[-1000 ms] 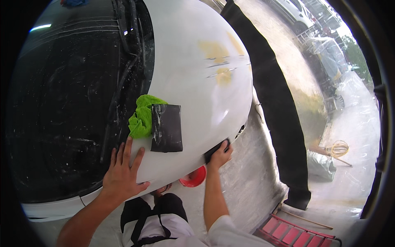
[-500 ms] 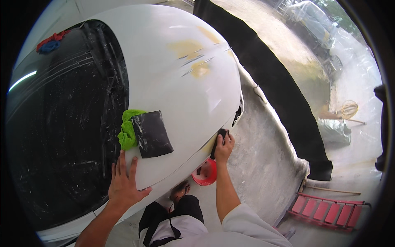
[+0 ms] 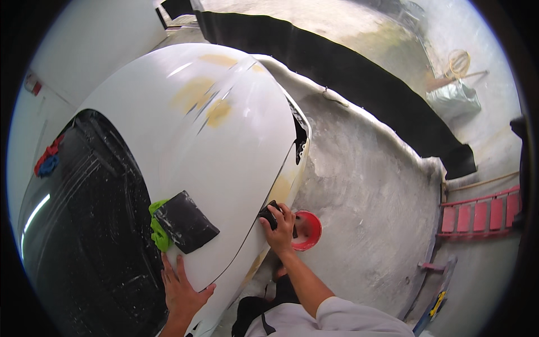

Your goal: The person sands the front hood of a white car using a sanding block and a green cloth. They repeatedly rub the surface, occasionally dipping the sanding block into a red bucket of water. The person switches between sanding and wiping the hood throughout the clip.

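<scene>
My right hand (image 3: 281,233) grips a black sanding block (image 3: 269,214) against the side of a white car (image 3: 168,135), beside a yellowish filler patch (image 3: 279,191) below the hood seam. My left hand (image 3: 184,295) lies with fingers spread on the white panel near the windshield corner. Just ahead of its fingertips, a dark flat sheet (image 3: 188,223) with white smears rests partly over a bright green cloth (image 3: 159,233). A red bucket (image 3: 316,233) stands on the floor beyond my right hand, partly hidden by it, with cloudy contents.
More yellowish patches and dark streaks (image 3: 205,106) mark the hood. Red and blue cloths (image 3: 49,157) lie on the dark windshield (image 3: 84,224). A black sheet barrier (image 3: 348,73) curves across the floor ahead. At right are a red ladder (image 3: 480,216) and a pale sack (image 3: 455,100).
My view has turned, so the car's front sits farther left. My right hand has slid the sanding block back along the panel edge. The left hand stays flat near the cloth.
</scene>
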`<state>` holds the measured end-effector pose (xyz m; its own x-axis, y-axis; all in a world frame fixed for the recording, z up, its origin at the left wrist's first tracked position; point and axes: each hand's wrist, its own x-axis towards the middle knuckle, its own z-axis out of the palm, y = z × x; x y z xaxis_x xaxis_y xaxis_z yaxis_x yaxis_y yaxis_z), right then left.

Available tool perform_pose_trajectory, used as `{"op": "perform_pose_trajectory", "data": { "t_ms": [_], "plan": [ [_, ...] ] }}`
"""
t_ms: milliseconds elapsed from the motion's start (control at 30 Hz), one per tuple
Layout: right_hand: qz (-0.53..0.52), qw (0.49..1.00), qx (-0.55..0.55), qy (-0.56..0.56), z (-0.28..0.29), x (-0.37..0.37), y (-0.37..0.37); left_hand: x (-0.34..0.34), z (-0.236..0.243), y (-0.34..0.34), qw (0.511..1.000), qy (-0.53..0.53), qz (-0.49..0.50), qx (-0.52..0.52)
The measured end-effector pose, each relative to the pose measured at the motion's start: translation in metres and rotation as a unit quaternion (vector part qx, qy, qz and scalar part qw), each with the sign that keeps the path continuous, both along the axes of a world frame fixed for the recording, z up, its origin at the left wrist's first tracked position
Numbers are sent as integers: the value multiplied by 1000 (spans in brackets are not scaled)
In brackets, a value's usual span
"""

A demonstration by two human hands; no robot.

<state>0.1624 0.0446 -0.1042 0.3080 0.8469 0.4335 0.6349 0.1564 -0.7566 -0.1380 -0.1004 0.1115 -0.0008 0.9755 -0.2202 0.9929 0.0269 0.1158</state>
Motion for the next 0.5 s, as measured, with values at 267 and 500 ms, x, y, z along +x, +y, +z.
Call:
{"op": "perform_pose_trajectory", "data": {
  "t_ms": [267,500],
  "plan": [
    [196,980,32,-23,-17,56,8,1,-7,-3,999,19,-26,14],
    [343,933,83,-62,-40,91,25,8,-7,0,992,80,-95,26]
  ]
}}
